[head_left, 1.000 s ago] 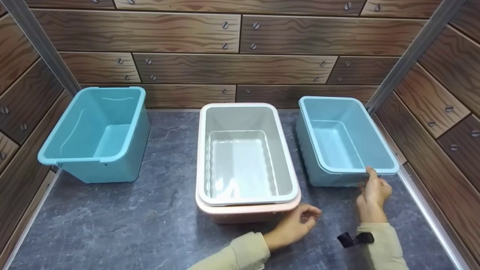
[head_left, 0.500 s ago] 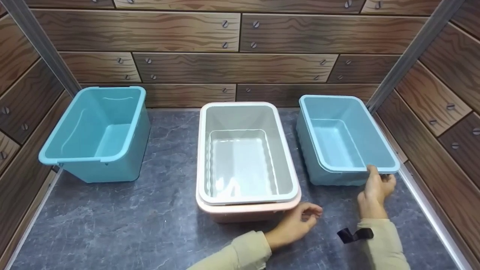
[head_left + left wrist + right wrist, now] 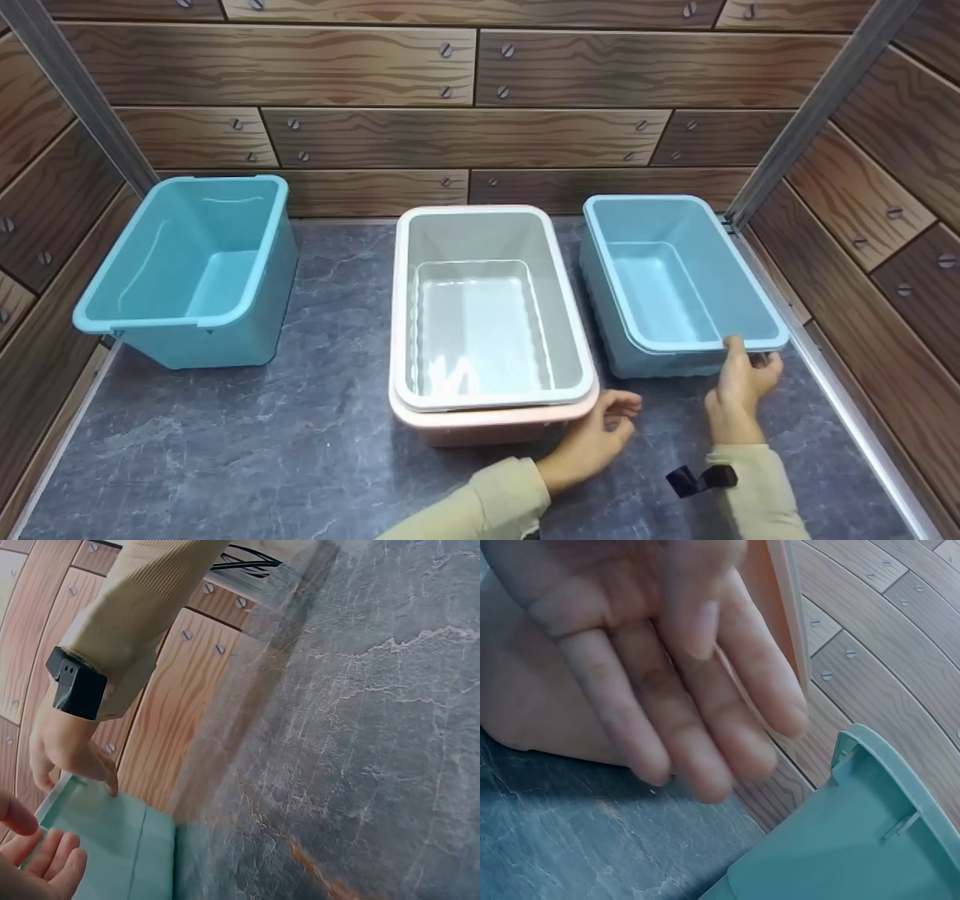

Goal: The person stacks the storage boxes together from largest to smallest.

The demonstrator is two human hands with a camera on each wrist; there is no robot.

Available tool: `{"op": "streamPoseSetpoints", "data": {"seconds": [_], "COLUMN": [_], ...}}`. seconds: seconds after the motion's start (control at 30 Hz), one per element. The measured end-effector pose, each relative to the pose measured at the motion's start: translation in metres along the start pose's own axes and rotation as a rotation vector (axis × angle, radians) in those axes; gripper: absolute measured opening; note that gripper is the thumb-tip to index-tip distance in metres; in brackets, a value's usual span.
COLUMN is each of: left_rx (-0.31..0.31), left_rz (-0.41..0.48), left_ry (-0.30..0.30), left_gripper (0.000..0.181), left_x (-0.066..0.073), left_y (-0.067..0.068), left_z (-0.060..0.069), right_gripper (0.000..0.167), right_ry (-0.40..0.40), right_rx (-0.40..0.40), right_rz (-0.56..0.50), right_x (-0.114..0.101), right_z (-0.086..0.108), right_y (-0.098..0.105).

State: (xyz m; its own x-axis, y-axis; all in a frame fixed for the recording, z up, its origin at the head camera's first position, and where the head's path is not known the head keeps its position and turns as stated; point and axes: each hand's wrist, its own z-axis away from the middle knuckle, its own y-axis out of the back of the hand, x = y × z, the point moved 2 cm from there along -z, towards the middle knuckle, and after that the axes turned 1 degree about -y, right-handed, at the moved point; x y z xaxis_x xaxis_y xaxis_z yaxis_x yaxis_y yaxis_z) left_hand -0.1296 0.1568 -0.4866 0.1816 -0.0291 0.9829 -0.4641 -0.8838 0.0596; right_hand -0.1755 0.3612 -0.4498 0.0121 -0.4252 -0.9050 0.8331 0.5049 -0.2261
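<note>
In the head view, the right hand [image 3: 739,394] pinches the near rim of the right blue bin [image 3: 675,364], thumb on top. The left hand [image 3: 589,446], its fingers loosely curled and holding nothing, is at the near right corner of the pink bin [image 3: 495,435], inside which a white bin [image 3: 480,307] is nested. The left wrist view shows the right hand [image 3: 71,750] at the rim of the blue bin [image 3: 105,847], and the left fingers [image 3: 60,862] in front. A palm [image 3: 652,667] fills much of the right wrist view, before the pink bin.
On the far left stands a teal bin [image 3: 255,330], its inside bare. Wood-patterned walls [image 3: 375,135] enclose the back and both sides of the dark marbled surface [image 3: 225,450]. A metal strip [image 3: 847,420] runs along the right edge.
The right blue bin has shifted slightly left toward the pink bin, with the right hand still on its rim. The left hand has barely moved.
</note>
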Motion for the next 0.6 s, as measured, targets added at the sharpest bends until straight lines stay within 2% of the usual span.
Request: {"op": "streamPoseSetpoints", "data": {"seconds": [0.27, 0.5, 0.6], "left_rx": [0.094, 0.14, 0.17], "left_rz": [0.06, 0.078, 0.072], "left_ry": [0.017, 0.078, 0.083], "left_gripper": [0.038, 0.041, 0.044], "left_x": [-0.001, 0.001, 0.001], "left_y": [-0.003, -0.005, -0.006], "left_z": [-0.01, -0.017, -0.02], "right_gripper": [0.059, 0.05, 0.048], "right_ry": [-0.012, -0.027, -0.045], "right_rx": [-0.009, -0.003, 0.013], "right_rz": [0.07, 0.057, 0.05], "right_x": [0.004, 0.003, 0.002], "right_z": [0.01, 0.009, 0.007], "right_y": [-0.001, 0.001, 0.002]}}
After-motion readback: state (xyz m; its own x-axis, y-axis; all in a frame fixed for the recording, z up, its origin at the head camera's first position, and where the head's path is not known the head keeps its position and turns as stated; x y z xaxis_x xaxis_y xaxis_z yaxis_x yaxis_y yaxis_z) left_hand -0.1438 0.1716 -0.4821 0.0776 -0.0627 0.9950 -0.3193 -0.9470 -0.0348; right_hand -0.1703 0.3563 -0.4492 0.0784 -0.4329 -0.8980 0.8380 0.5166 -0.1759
